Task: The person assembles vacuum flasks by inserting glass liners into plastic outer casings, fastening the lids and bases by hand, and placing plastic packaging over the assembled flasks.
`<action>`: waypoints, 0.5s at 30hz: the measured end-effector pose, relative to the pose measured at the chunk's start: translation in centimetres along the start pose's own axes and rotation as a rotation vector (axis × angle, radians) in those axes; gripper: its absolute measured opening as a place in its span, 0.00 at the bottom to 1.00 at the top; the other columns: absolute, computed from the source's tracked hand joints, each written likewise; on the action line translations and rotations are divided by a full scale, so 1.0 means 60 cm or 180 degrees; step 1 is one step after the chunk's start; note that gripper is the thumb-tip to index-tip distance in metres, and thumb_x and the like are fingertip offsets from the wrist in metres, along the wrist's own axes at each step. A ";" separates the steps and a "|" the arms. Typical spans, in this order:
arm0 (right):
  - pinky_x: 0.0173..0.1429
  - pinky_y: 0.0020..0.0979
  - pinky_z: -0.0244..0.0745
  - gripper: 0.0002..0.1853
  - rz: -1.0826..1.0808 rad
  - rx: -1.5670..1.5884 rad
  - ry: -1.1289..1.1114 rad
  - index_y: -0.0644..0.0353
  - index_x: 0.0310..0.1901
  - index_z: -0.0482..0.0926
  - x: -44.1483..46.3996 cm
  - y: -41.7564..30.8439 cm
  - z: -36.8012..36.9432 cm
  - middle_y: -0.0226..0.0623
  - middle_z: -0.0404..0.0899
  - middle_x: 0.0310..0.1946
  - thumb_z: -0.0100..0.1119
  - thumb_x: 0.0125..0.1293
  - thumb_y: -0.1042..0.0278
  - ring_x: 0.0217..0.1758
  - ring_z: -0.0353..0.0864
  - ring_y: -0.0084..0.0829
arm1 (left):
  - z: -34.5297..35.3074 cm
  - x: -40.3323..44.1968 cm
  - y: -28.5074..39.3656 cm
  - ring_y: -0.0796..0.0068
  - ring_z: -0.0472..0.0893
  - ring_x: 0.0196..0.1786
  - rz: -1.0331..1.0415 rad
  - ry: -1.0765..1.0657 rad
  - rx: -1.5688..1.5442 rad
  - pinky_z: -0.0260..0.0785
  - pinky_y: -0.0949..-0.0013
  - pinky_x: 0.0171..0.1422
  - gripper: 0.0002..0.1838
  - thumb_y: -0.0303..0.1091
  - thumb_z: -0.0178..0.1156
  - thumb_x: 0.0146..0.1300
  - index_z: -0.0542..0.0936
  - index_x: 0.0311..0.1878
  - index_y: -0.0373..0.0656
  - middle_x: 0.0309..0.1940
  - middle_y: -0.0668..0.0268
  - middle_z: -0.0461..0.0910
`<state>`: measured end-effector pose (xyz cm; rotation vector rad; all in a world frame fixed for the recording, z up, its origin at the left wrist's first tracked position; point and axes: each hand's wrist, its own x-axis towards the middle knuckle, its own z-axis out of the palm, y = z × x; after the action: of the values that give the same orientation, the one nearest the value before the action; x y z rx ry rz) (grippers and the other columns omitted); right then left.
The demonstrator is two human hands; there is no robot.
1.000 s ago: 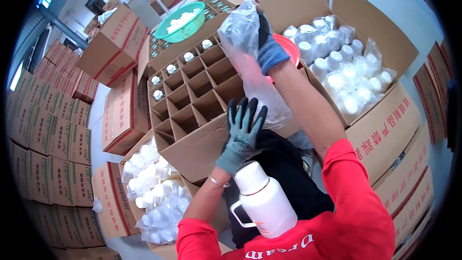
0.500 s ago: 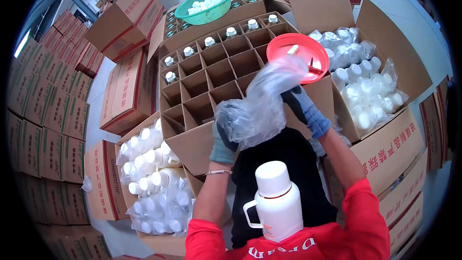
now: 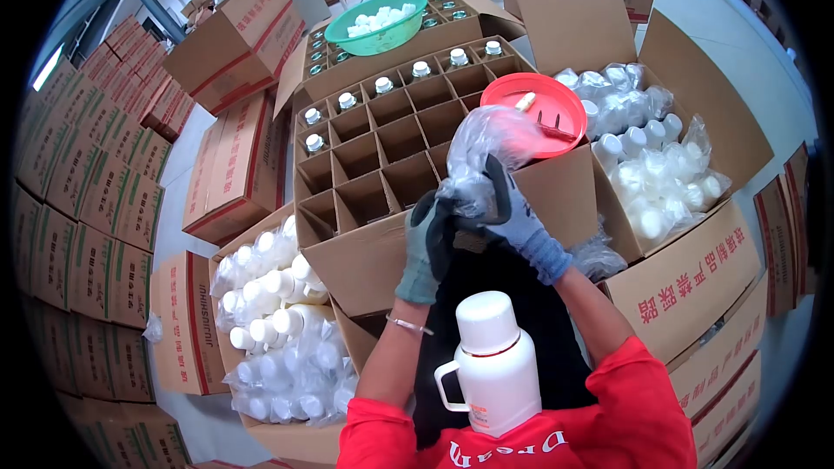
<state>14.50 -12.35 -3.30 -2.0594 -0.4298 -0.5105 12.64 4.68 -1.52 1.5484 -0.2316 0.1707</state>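
Observation:
A crumpled clear plastic bag [image 3: 476, 149] is bunched up in front of me, its top end blurred by motion. My left hand [image 3: 426, 243], in a grey-green glove with dark fingers, closes on the bag's lower end. Gloved in blue-grey, my right hand [image 3: 512, 213] wraps the bag from the other side, close to the left. Just beyond them stands a divided carton [image 3: 347, 243], with white-capped bottles [image 3: 384, 85] in its back and left cells. A red plastic basin [image 3: 556, 102] on the carton's right corner holds a pale piece and dark slim items. A white jug-shaped flask [image 3: 497, 373] stands near my lap.
At left, an open box [image 3: 187, 321] holds white bottles in plastic; another box [image 3: 695, 304] at right holds white bagged ones. A green basin [image 3: 375, 35] of white caps rests on the rear carton. Stacked cartons [image 3: 95, 252] line the far left.
My hands have come together, the right moving left and the left slightly right. The bag, stretched between them before, is now gathered into a smaller bunch.

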 end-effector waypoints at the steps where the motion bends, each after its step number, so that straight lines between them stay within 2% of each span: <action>1: 0.59 0.42 0.73 0.39 0.0271 0.0200 -0.0281 0.63 0.66 0.66 0.001 0.027 -0.004 0.50 0.79 0.53 0.72 0.56 0.57 0.56 0.79 0.47 | -0.022 -0.005 -0.011 0.60 0.80 0.55 0.0046 -0.0210 0.0261 0.73 0.59 0.61 0.21 0.43 0.61 0.67 0.77 0.59 0.42 0.53 0.61 0.80; 2: 0.57 0.41 0.75 0.35 0.0553 0.0405 -0.0580 0.61 0.64 0.70 -0.006 0.051 -0.007 0.47 0.82 0.50 0.72 0.56 0.59 0.53 0.82 0.46 | -0.039 -0.011 -0.031 0.59 0.80 0.56 0.0307 -0.0281 0.0216 0.72 0.58 0.62 0.20 0.42 0.59 0.68 0.77 0.59 0.43 0.54 0.61 0.80; 4: 0.53 0.40 0.77 0.27 0.0492 0.0767 -0.0651 0.58 0.58 0.75 -0.031 0.097 -0.005 0.45 0.84 0.44 0.70 0.57 0.61 0.49 0.84 0.44 | -0.069 -0.027 -0.052 0.59 0.78 0.59 0.0171 -0.0366 -0.0969 0.71 0.57 0.65 0.19 0.42 0.57 0.70 0.76 0.60 0.46 0.55 0.63 0.79; 5: 0.51 0.40 0.78 0.23 0.0463 0.0943 -0.0676 0.57 0.54 0.77 -0.040 0.109 -0.006 0.43 0.85 0.41 0.69 0.57 0.63 0.46 0.85 0.44 | -0.082 -0.034 -0.058 0.60 0.77 0.61 -0.0222 -0.0376 -0.2108 0.70 0.57 0.66 0.18 0.41 0.56 0.71 0.76 0.60 0.47 0.56 0.63 0.79; 6: 0.50 0.40 0.78 0.21 0.0468 0.0552 -0.0563 0.57 0.52 0.78 -0.042 0.105 -0.014 0.44 0.85 0.41 0.69 0.57 0.63 0.46 0.85 0.44 | -0.095 -0.041 -0.063 0.60 0.76 0.62 -0.0622 -0.0376 -0.3247 0.70 0.57 0.67 0.17 0.41 0.55 0.71 0.76 0.61 0.49 0.57 0.64 0.79; 7: 0.50 0.41 0.78 0.19 0.0474 0.0157 -0.0449 0.58 0.50 0.79 -0.044 0.102 -0.025 0.45 0.85 0.41 0.68 0.57 0.64 0.46 0.84 0.45 | -0.110 -0.063 -0.067 0.63 0.75 0.64 -0.0949 -0.0130 -0.3765 0.67 0.56 0.70 0.17 0.42 0.54 0.72 0.76 0.60 0.50 0.60 0.66 0.77; 8: 0.49 0.41 0.77 0.17 0.0487 -0.0241 -0.0339 0.58 0.48 0.79 -0.045 0.101 -0.035 0.46 0.84 0.40 0.68 0.57 0.64 0.46 0.84 0.46 | -0.120 -0.080 -0.097 0.63 0.75 0.63 -0.0155 0.0200 -0.2062 0.65 0.56 0.72 0.18 0.44 0.55 0.70 0.76 0.59 0.49 0.61 0.65 0.76; 9: 0.48 0.42 0.77 0.15 0.0468 -0.0489 -0.0479 0.57 0.45 0.79 -0.045 0.108 -0.041 0.44 0.84 0.37 0.68 0.57 0.64 0.43 0.84 0.46 | -0.123 -0.097 -0.112 0.64 0.76 0.62 -0.0411 0.0209 -0.2238 0.65 0.56 0.71 0.17 0.42 0.57 0.70 0.77 0.58 0.48 0.60 0.64 0.77; 12: 0.48 0.37 0.77 0.18 0.0871 -0.0800 -0.0338 0.61 0.48 0.79 -0.063 0.111 -0.024 0.43 0.83 0.39 0.67 0.56 0.67 0.43 0.83 0.42 | -0.116 -0.140 -0.107 0.64 0.78 0.60 -0.0869 0.0179 -0.3110 0.69 0.58 0.69 0.16 0.40 0.56 0.71 0.78 0.55 0.41 0.56 0.60 0.79; 13: 0.46 0.36 0.77 0.15 0.0680 -0.0146 -0.0110 0.63 0.46 0.79 -0.072 0.110 -0.026 0.40 0.83 0.40 0.64 0.58 0.67 0.42 0.83 0.37 | -0.108 -0.151 -0.091 0.63 0.79 0.59 -0.0965 0.0167 -0.3465 0.70 0.58 0.68 0.17 0.40 0.54 0.72 0.78 0.55 0.39 0.55 0.58 0.80; 15: 0.46 0.34 0.76 0.13 0.0938 0.0926 0.0034 0.64 0.44 0.79 -0.110 0.111 -0.035 0.39 0.82 0.40 0.62 0.58 0.68 0.42 0.81 0.34 | -0.134 -0.191 -0.074 0.65 0.81 0.55 -0.0462 -0.0136 -0.0872 0.73 0.60 0.64 0.17 0.38 0.58 0.69 0.78 0.54 0.37 0.52 0.58 0.82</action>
<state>11.75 -18.13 -10.45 -1.7969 -0.1760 -0.2637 3.00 13.06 -8.77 1.2913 -0.1678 -0.0088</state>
